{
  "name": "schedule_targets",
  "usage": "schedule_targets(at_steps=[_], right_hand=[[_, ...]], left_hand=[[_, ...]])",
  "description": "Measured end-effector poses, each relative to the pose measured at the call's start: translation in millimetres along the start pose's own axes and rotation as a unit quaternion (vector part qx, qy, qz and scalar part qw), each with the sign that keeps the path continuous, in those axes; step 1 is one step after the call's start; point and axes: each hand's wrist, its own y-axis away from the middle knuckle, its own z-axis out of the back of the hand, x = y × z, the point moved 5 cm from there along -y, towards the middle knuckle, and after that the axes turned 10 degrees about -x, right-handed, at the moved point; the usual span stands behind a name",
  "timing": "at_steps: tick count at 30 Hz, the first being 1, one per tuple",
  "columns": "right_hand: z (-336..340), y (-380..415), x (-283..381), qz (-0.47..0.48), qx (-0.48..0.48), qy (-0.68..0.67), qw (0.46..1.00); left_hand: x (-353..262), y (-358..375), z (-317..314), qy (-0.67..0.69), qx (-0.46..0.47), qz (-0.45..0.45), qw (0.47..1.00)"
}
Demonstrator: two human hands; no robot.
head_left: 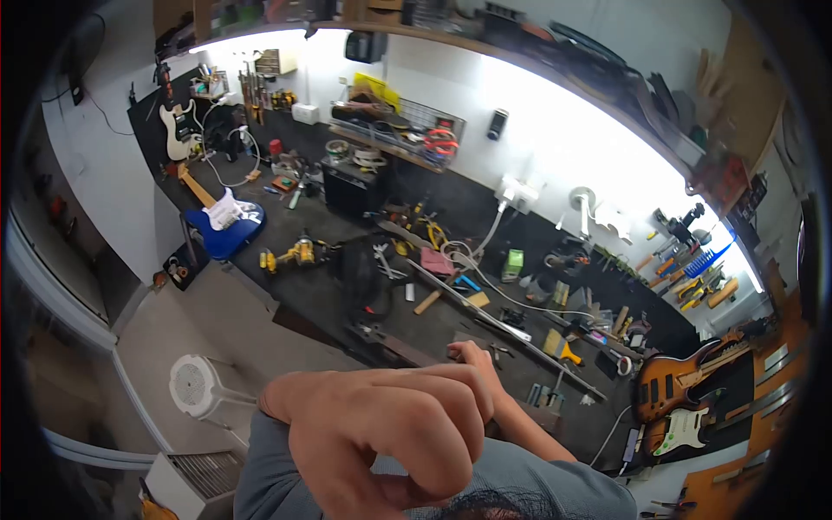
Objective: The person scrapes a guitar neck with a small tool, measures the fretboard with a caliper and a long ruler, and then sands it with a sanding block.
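Observation:
Close to the camera, my left hand (390,425) is raised with its fingers curled; nothing shows in the gap by the thumb, and the palm side is mostly hidden. Beyond it, my right hand (472,354) lies at the front of the dark workbench (321,299), fingers stretched to the left, partly covered by the left hand. Just right of it are pliers (500,351). A wooden-handled brush (563,347) and a long metal bar (520,334) lie farther right. Grey clothing (537,477) and dark hair (494,504) show at the bottom.
A yellow power drill (302,250) and blue guitar body (227,225) are on the left of the bench. A sunburst guitar (667,386) stands at right. A white stool (195,386) is on the floor. White cables (494,269) cross the bench, and a shelf (520,56) overhangs it.

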Motion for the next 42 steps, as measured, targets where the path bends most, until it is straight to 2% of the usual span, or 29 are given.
schedule_targets(at_steps=[1, 2, 5, 8, 10, 12, 14, 16, 17, 20, 21, 24, 25, 30, 33, 36, 42], right_hand=[[-20.7, -3.5, 5.4, -0.066, 0.013, -0.046, 0.997], [-34.8, -1.6, 19.6, -0.057, 0.005, -0.037, 0.998], [-63.8, -11.1, 74.4, -0.026, -0.029, -0.005, 0.999], [-82.7, -11.6, 106.8, -0.092, -0.016, -0.060, 0.994], [-84.4, -9.2, 122.0, -0.113, -0.020, -0.055, 0.992], [-83.7, -9.6, 128.9, -0.128, -0.015, -0.024, 0.991], [-84.6, -11.8, 130.6, -0.139, -0.005, 0.034, 0.990], [-87.1, -13.1, 136.6, -0.143, -0.012, 0.028, 0.989], [-86.6, -15.0, 137.9, -0.145, -0.017, 0.026, 0.989], [-92.0, -22.6, 145.6, -0.140, -0.046, -0.032, 0.989], [-89.5, -28.2, 154.6, -0.173, -0.036, -0.063, 0.982], [-101.2, -40.3, 147.9, -0.142, -0.057, -0.104, 0.983], [-99.2, -46.6, 150.3, -0.160, -0.026, -0.098, 0.982], [-99.3, -73.8, 122.8, -0.145, -0.009, -0.124, 0.981], [-93.4, -89.4, 98.8, -0.138, -0.011, -0.134, 0.981], [-90.6, -99.8, 82.7, -0.136, -0.002, -0.128, 0.982], [-95.1, -122.5, 76.3, -0.153, -0.021, -0.122, 0.980]], left_hand=[[-18.1, -2.6, 19.9, 0.022, 0.025, 0.020, 0.999], [-36.0, -5.0, 39.9, 0.043, 0.049, 0.041, 0.997], [-63.7, -1.1, 91.8, 0.118, 0.027, 0.154, 0.981], [-49.9, 30.8, 129.7, 0.025, 0.010, 0.265, 0.964], [-20.8, 71.1, 148.8, -0.060, 0.041, 0.355, 0.932], [9.1, 114.1, 159.7, -0.224, 0.082, 0.388, 0.890], [25.8, 156.6, 174.2, -0.345, 0.133, 0.390, 0.843], [35.1, 196.6, 184.3, -0.422, 0.193, 0.368, 0.806], [38.1, 213.4, 190.0, -0.402, 0.186, 0.410, 0.797], [38.1, 236.2, 203.7, -0.429, 0.174, 0.443, 0.768], [37.2, 240.0, 208.0, -0.443, 0.178, 0.445, 0.758], [38.0, 248.7, 217.4, -0.467, 0.151, 0.442, 0.751], [40.7, 252.1, 220.4, -0.472, 0.148, 0.446, 0.746], [74.0, 255.4, 224.8, -0.474, 0.125, 0.468, 0.735], [98.4, 249.5, 223.4, -0.448, 0.123, 0.475, 0.748], [116.8, 237.7, 224.7, -0.463, 0.128, 0.435, 0.762], [136.1, 237.2, 245.5, -0.420, 0.098, 0.472, 0.769]])
